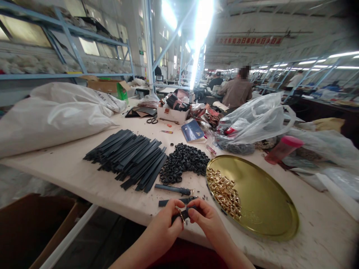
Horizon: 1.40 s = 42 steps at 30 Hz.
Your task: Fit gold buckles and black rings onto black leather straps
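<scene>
Strap [185, 213] and gold buckle [182, 216] sit pinched between closed fingertips of left hand [169, 219] and right hand [204, 214] at the near edge of a table [67, 160]. A loosened pinch could let the small buckle slip, perhaps over that edge; fingers hide much of the strap, so a twist might pass unnoticed. Two buckled straps [170, 188] lie just beyond, where a knuckle could shove them into the loops [186, 161]. On the right, a stray forearm could jolt the tray [269, 198] and scatter its loose buckles [224, 191].
</scene>
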Each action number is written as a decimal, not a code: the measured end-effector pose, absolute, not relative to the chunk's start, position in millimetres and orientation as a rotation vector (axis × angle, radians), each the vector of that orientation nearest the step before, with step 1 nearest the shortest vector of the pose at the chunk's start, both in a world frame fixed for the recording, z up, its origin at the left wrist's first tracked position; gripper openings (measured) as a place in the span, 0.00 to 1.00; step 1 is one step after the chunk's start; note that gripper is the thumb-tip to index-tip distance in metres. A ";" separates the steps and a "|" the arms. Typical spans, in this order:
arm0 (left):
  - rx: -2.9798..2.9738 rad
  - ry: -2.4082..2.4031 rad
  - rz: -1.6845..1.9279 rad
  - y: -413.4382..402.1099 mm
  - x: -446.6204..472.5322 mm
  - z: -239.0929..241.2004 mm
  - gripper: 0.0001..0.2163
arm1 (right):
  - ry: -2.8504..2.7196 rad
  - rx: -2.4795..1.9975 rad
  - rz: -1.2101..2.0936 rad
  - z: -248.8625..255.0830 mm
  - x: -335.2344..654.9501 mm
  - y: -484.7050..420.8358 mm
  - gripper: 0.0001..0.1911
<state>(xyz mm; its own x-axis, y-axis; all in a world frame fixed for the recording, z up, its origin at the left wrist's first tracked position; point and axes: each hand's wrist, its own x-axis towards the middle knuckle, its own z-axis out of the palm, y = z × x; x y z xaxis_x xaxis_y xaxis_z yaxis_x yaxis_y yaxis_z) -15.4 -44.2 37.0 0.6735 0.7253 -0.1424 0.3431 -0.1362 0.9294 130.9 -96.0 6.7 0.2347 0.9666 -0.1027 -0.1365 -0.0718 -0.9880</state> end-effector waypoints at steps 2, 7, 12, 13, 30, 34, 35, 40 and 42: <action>1.690 0.848 0.435 -43.1 -15.2 35.5 0.07 | -0.789 -1.186 1.218 8.8 129.3 -96.7 0.20; 1.624 0.830 0.427 -35.4 -11.6 25.5 0.06 | -0.635 -1.081 1.421 7.7 125.5 -95.4 0.14; 1.749 0.984 0.336 -24.0 -12.4 8.7 0.10 | -0.642 -1.037 1.589 -11.3 125.9 -89.9 0.20; 1.791 1.040 0.303 -21.6 -12.9 5.7 0.10 | -0.620 -1.033 1.605 -14.8 126.4 -89.0 0.20; 1.235 0.789 0.279 -30.8 -11.5 17.5 0.12 | -1.035 -1.612 0.893 -15.2 133.1 -95.4 0.08; 1.188 0.799 0.214 -38.4 -11.9 18.5 0.12 | -1.377 -1.683 0.823 -12.8 134.0 -109.4 0.05; 1.187 0.807 0.197 -40.8 -11.6 19.6 0.12 | -1.417 -1.722 0.772 -13.0 133.8 -112.2 0.05; 1.189 0.834 0.176 -50.1 -9.2 25.1 0.14 | -1.425 -1.866 0.598 -14.9 128.7 -119.2 0.04; 1.207 0.846 0.160 -51.9 -9.2 24.2 0.13 | -1.422 -1.812 0.693 -13.3 125.4 -121.7 0.05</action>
<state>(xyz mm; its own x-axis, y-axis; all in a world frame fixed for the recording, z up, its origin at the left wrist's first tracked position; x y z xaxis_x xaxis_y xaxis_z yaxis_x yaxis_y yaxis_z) -9.2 -51.9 24.2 0.6922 0.5312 -0.4886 0.3161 0.3854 0.8669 125.4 -121.7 -13.3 0.2469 0.9688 0.0192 0.5823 -0.1325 -0.8021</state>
